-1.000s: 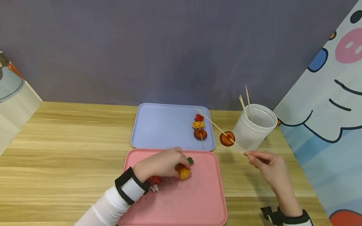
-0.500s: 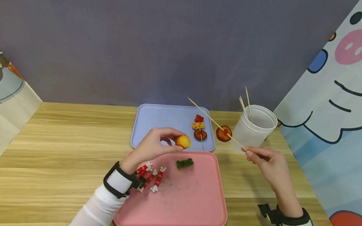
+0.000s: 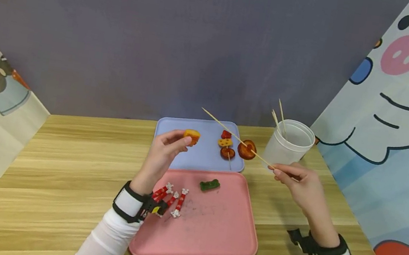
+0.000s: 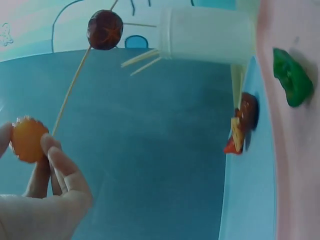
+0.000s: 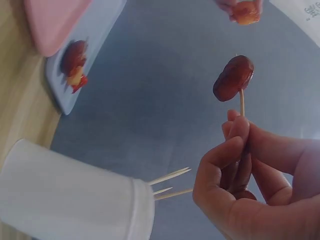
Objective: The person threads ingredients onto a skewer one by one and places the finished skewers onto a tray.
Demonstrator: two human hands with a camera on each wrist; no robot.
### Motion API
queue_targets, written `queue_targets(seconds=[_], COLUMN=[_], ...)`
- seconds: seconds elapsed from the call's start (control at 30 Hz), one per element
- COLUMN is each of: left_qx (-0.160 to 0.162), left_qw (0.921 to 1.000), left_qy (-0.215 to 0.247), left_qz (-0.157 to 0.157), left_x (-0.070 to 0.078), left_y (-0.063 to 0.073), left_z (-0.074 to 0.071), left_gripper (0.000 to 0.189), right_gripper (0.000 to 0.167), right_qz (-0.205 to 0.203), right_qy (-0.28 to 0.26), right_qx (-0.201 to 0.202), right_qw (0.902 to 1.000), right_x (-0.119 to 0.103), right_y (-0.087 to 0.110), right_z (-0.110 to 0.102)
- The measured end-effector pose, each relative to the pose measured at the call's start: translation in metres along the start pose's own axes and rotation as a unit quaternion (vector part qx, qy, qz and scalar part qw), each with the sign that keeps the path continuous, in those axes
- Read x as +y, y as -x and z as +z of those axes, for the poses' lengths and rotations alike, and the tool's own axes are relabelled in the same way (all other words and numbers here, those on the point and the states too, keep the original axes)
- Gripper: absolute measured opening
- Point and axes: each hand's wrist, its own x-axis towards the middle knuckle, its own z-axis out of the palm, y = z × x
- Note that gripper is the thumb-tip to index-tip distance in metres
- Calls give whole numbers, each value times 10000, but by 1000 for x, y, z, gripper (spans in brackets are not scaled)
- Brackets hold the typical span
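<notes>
My left hand [image 3: 156, 158] pinches an orange-yellow toy food piece [image 3: 191, 136] between thumb and fingers, raised over the blue tray [image 3: 173, 123]. In the left wrist view this piece [image 4: 29, 140] is round with a ruffled edge. My right hand [image 3: 300, 186] grips a thin wooden skewer [image 3: 218, 121] near one end, its pointed end slanting up to the left. A brown mushroom [image 3: 244, 153] is threaded on the skewer; in the right wrist view the mushroom [image 5: 233, 78] sits above my fingertips. The skewer's tip is apart from the orange-yellow piece.
On the blue tray lies a loaded skewer [image 3: 225, 143] with red, yellow and brown pieces. The pink tray [image 3: 213, 230] in front bears a green piece [image 3: 209, 185] and several red sticks [image 3: 180, 201] with white ends. A white cup [image 3: 282, 150] with skewers stands at the back right.
My left hand has lifted the orange-yellow piece off the pink tray and carried it up and back, turning it. My right hand has shifted slightly left with the skewer.
</notes>
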Motion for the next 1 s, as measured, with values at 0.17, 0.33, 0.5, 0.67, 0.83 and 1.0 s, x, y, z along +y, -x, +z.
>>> queue_targets(seconds=[0.17,0.33,0.5,0.67,0.83,1.0], left_qx=[467,768,833,923,1010,1057], left_qw=[9953,9864,9804,9756,9726,9714], left_qy=[842,1449,1786,1991,2091,2126], left_qz=[-97,-122,-92,-81,-57,-40], left_x=[3,7,11,13,15,15], left_y=[-3,-6,-7,-8,-7,-6], left_z=[-2,-10,-15,-17,-18,-19], left_gripper=[18,12,10,11,11,10], right_gripper=[15,15,15,16,15,14], right_qz=[-255,-570,-739,-841,-846,-794], right_qy=[-1,-87,-317,-325,-277,-204], right_qx=[9,-107,-290,-419,-452,-467], right_qw=[9997,9983,9963,9950,9950,9955], right_x=[-9,-17,-21,-23,-23,-22], right_y=[1,2,4,8,10,10], right_z=[1,6,12,17,19,20])
